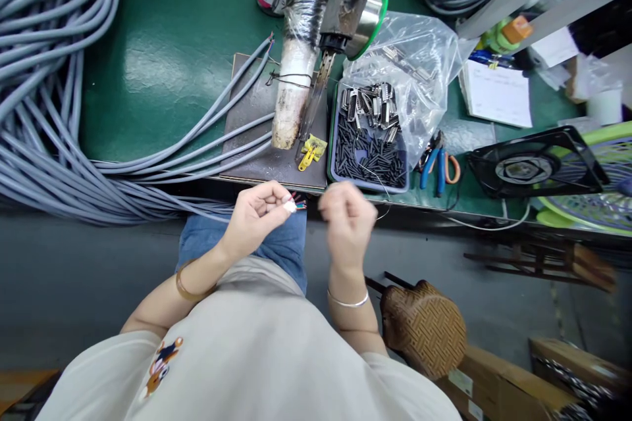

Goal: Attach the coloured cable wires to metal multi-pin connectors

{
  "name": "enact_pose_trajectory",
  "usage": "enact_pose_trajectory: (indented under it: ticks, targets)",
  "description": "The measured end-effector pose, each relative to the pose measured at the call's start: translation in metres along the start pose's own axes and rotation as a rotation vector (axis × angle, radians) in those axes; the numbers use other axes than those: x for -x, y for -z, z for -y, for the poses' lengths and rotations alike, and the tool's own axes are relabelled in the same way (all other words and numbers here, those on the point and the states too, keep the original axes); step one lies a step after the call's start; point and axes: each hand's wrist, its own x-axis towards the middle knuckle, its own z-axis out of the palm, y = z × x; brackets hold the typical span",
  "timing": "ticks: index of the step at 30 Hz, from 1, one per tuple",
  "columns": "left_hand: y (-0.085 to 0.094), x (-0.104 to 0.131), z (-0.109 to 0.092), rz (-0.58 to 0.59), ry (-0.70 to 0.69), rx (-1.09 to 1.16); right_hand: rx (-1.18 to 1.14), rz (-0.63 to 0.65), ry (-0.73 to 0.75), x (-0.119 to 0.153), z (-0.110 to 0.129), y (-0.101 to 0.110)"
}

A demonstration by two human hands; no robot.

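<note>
While your left hand (pixel 257 217) pinches its fingers together around a small bunch of coloured wires (pixel 299 202), just in front of the near left corner of the blue-grey tray (pixel 355 183), the far ends of those wires poke out bare of any grey jacket, so stripping looks done on this one. A small white bit (pixel 290 206) shows between your fingers, and you cannot tell from here what it is. Your right hand (pixel 348 217), right in front of the tray, has its fingers curled in close, but it is blurred, and whether it grips anything cannot be told. You seem early in the work on this end: no connector shows on the wires you hold. The metal connectors (pixel 380 105) lie loose at the back of the tray and the black sleeves (pixel 372 161) fill its front, so fitting both is probably ahead of you. To the left of the tray, two more cable ends (pixel 270 43) show their coloured wires, with no connector visible there either; other ends run out of sight. A great heap of grey cables (pixel 39 79) lies well to the tray's left, which suggests plenty is left to do.
</note>
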Motion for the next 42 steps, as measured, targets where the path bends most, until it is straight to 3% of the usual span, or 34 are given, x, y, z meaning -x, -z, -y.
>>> enact_pose_trajectory:
  ticks: [2, 3, 7, 10, 23, 31, 38, 42]
  targets:
    - [0.002, -0.001, 0.002, -0.025, 0.030, 0.081, -0.086, -0.202, -0.029, -0.003, -0.001, 0.005]
    - [0.004, -0.002, 0.003, -0.026, 0.039, 0.115, -0.105, -0.221, -0.036, -0.004, 0.000, 0.005]
    - [0.006, -0.003, 0.005, -0.015, 0.009, 0.121, -0.072, 0.054, -0.111, -0.002, 0.004, -0.004]
    - [0.007, -0.002, 0.008, -0.020, -0.015, 0.082, -0.068, 0.137, -0.141, 0.001, 0.005, -0.013]
    - [0.004, -0.002, 0.011, -0.030, -0.085, 0.081, -0.059, 0.132, -0.111, 0.001, 0.009, -0.020]
    - [-0.001, 0.000, 0.013, -0.063, -0.237, -0.010, -0.105, 0.149, -0.156, 0.000, 0.006, -0.019]
    - [-0.003, -0.001, 0.009, -0.113, -0.190, -0.011, -0.092, 0.142, -0.159, 0.001, 0.006, -0.021]
    - [0.000, -0.003, 0.010, -0.136, -0.149, 0.048, 0.040, 0.112, -0.023, 0.006, 0.006, -0.022]
